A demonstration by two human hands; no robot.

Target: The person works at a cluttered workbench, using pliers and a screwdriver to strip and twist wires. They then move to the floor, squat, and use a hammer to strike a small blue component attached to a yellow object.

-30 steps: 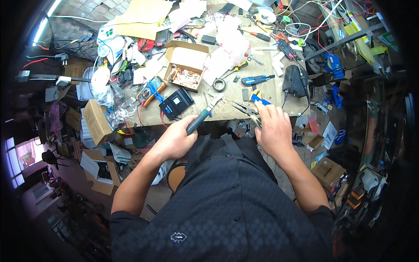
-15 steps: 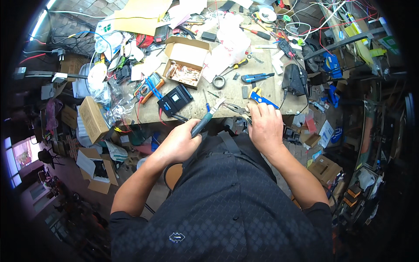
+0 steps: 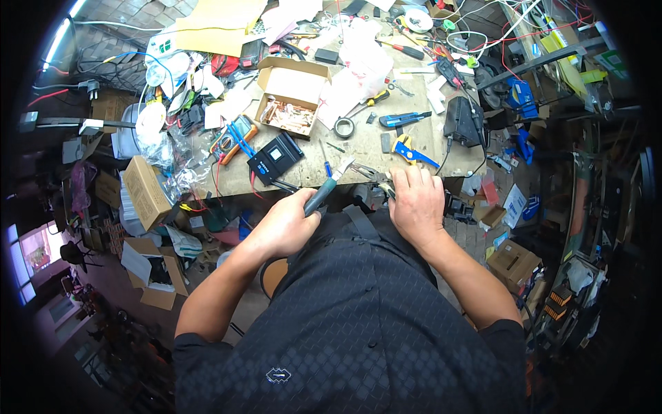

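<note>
In the head view, the dark metal pliers with pale handles [image 3: 373,175] now sit nearer the left hand [image 3: 291,224] than a second ago, their tips close to the pale end of a dark green rod-shaped piece [image 3: 321,197], so both held things work together; contact cannot be told. The left hand curls closed around that piece; the right hand [image 3: 417,202] wraps the pliers' handles, how tightly squeezed being unclear. Ahead of the hands on the bench [image 3: 420,100], counted: one open brown cardboard box [image 3: 293,79], one dark tape roll [image 3: 338,131], one blue utility knife [image 3: 405,120], one blue-and-yellow hand tool [image 3: 412,152].
</note>
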